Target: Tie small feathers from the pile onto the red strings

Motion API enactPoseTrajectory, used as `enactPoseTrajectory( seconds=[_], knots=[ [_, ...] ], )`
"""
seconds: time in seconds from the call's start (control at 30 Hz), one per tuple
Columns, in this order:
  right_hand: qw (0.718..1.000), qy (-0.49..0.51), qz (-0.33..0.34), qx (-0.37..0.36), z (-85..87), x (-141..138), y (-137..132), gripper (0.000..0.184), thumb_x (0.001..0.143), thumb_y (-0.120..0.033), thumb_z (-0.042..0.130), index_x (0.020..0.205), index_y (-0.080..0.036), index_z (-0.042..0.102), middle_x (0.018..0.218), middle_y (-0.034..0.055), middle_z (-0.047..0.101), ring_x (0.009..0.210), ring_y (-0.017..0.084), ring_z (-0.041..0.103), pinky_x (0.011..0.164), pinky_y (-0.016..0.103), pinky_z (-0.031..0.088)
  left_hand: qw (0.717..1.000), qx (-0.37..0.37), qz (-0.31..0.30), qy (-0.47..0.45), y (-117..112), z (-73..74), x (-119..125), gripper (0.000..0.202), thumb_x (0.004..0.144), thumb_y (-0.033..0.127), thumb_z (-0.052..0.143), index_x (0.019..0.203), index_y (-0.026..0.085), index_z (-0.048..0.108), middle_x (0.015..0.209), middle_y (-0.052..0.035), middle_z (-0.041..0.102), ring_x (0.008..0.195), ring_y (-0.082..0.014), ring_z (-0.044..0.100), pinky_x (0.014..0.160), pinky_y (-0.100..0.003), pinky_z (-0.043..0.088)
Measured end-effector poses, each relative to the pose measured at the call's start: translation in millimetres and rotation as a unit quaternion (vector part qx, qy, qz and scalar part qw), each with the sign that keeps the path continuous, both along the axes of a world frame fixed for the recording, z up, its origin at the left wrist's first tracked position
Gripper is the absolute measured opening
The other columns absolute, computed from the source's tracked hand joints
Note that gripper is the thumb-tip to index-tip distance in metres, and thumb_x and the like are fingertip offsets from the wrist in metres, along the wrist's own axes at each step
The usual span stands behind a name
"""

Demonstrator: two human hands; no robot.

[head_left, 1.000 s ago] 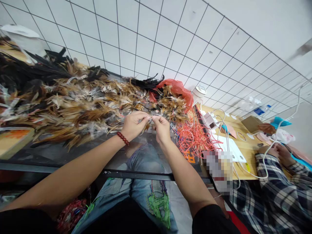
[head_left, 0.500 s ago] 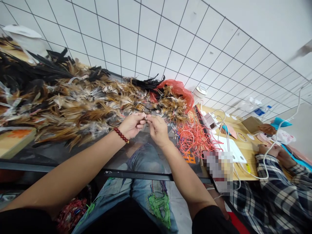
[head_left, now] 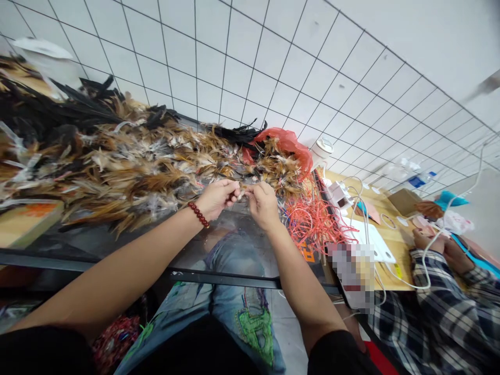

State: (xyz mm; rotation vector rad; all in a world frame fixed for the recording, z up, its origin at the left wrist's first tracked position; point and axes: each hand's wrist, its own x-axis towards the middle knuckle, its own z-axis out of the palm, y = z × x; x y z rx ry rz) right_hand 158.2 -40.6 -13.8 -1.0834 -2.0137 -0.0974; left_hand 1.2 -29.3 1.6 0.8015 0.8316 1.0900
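Observation:
My left hand [head_left: 216,197], with a red bead bracelet [head_left: 198,214] on its wrist, and my right hand [head_left: 263,203] meet fingertip to fingertip over a glass table [head_left: 117,245]. Both pinch a small brown feather piece [head_left: 241,192] between them. A long heap of brown, white and black feathers [head_left: 117,161] lies just beyond my hands along the tiled wall. A tangle of red-orange rubber bands [head_left: 312,219] lies right of my right hand.
A red plastic bag [head_left: 287,143] sits among the feathers at the heap's right end. Further right, a wooden table [head_left: 394,234] holds white cables, small devices and boxes. A person in a plaid sleeve [head_left: 441,307] works there.
My hands stay pinched together and have shifted slightly right and up; the view has drifted a little. The other person's hands moved slightly at the wooden table.

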Motion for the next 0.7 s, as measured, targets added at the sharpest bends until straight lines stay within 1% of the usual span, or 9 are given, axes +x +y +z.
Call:
enactPoseTrajectory(
  seconds=[0.13, 0.2, 0.27, 0.33, 0.43, 0.5, 0.57, 0.63, 0.7],
  knots=[
    [0.988, 0.125, 0.072, -0.055, 0.1, -7.7, -1.6, 0.017, 0.091, -0.024, 0.047, 0.079, -0.02, 0.058, 0.089, 0.0068, 0.063, 0.089, 0.017, 0.058, 0.084, 0.032, 0.047, 1.0, 0.016, 0.002, 0.007, -0.4, -1.0, 0.4, 0.019, 0.08, 0.016, 0.063, 0.063, 0.012, 0.055, 0.056, 0.0008, 0.053, 0.043, -0.0047, 0.044, 0.037, -0.015, 0.03],
    [0.974, 0.19, 0.084, -0.095, -1.9, -12.3, -2.6, 0.015, 0.091, -0.025, 0.047, 0.081, -0.02, 0.056, 0.089, 0.0054, 0.065, 0.085, 0.016, 0.06, 0.082, 0.031, 0.048, 1.0, 0.025, -0.008, -0.007, -1.5, 0.4, 1.0, 0.019, 0.078, 0.017, 0.066, 0.062, 0.012, 0.055, 0.056, 0.0009, 0.052, 0.044, -0.0051, 0.045, 0.039, -0.016, 0.032],
    [0.951, 0.257, 0.077, -0.153, -4.7, -15.4, -2.4, 0.014, 0.091, -0.029, 0.046, 0.083, -0.021, 0.055, 0.085, 0.0031, 0.066, 0.075, 0.014, 0.06, 0.075, 0.029, 0.05, 0.999, 0.034, -0.023, -0.028, -2.3, 1.9, 1.4, 0.019, 0.074, 0.02, 0.071, 0.064, 0.012, 0.057, 0.056, 0.0004, 0.053, 0.047, -0.0059, 0.047, 0.042, -0.016, 0.035],
    [0.922, 0.317, 0.07, -0.21, -7.7, -16.6, -0.7, 0.015, 0.091, -0.034, 0.047, 0.084, -0.021, 0.053, 0.077, 0.0001, 0.065, 0.066, 0.012, 0.06, 0.068, 0.027, 0.051, 0.998, 0.041, -0.03, -0.042, -2.4, 2.6, 1.3, 0.02, 0.071, 0.023, 0.075, 0.066, 0.011, 0.059, 0.057, -0.0004, 0.055, 0.049, -0.0066, 0.049, 0.044, -0.017, 0.036],
    [0.883, 0.383, 0.057, -0.266, -11.2, -15.9, 3.9, 0.018, 0.087, -0.039, 0.051, 0.083, -0.022, 0.05, 0.066, -0.0036, 0.061, 0.059, 0.012, 0.06, 0.062, 0.025, 0.052, 0.997, 0.06, -0.028, -0.042, -1.8, 1.8, 0.8, 0.023, 0.064, 0.022, 0.079, 0.073, 0.011, 0.062, 0.06, -0.0013, 0.059, 0.053, -0.0084, 0.053, 0.05, -0.019, 0.041],
    [0.863, 0.411, 0.05, -0.29, -12.8, -15.2, 6.9, 0.02, 0.083, -0.041, 0.054, 0.082, -0.022, 0.05, 0.062, -0.0047, 0.06, 0.055, 0.011, 0.059, 0.057, 0.024, 0.051, 0.996, 0.09, -0.023, -0.008, -2.0, 1.3, 1.4, 0.029, 0.058, 0.017, 0.08, 0.081, 0.011, 0.064, 0.063, -0.0008, 0.061, 0.056, -0.01, 0.056, 0.056, -0.022, 0.045],
    [0.853, 0.422, 0.047, -0.304, -14.1, -15.2, 8.8, 0.022, 0.081, -0.042, 0.056, 0.08, -0.021, 0.05, 0.061, -0.0048, 0.06, 0.053, 0.011, 0.058, 0.054, 0.023, 0.05, 0.99, 0.128, -0.003, 0.056, -2.9, 0.9, 3.1, 0.034, 0.055, 0.013, 0.08, 0.085, 0.012, 0.065, 0.065, 0.0003, 0.062, 0.058, -0.0109, 0.058, 0.058, -0.024, 0.047],
    [0.848, 0.423, 0.044, -0.315, -15.2, -16.0, 9.6, 0.023, 0.079, -0.044, 0.058, 0.079, -0.021, 0.05, 0.06, -0.0051, 0.06, 0.051, 0.01, 0.057, 0.053, 0.023, 0.051, 0.98, 0.159, 0.024, 0.115, -3.8, 0.2, 5.2, 0.033, 0.055, 0.012, 0.079, 0.085, 0.013, 0.065, 0.064, 0.0017, 0.06, 0.057, -0.0105, 0.057, 0.058, -0.023, 0.046],
    [0.84, 0.432, 0.041, -0.325, -16.0, -17.5, 9.6, 0.025, 0.078, -0.045, 0.058, 0.079, -0.022, 0.05, 0.058, -0.0059, 0.059, 0.049, 0.01, 0.056, 0.054, 0.024, 0.052, 0.973, 0.173, 0.046, 0.145, -3.7, -1.4, 6.6, 0.029, 0.058, 0.013, 0.076, 0.084, 0.014, 0.065, 0.062, 0.0026, 0.059, 0.056, -0.0104, 0.055, 0.056, -0.023, 0.045]
  ],
)
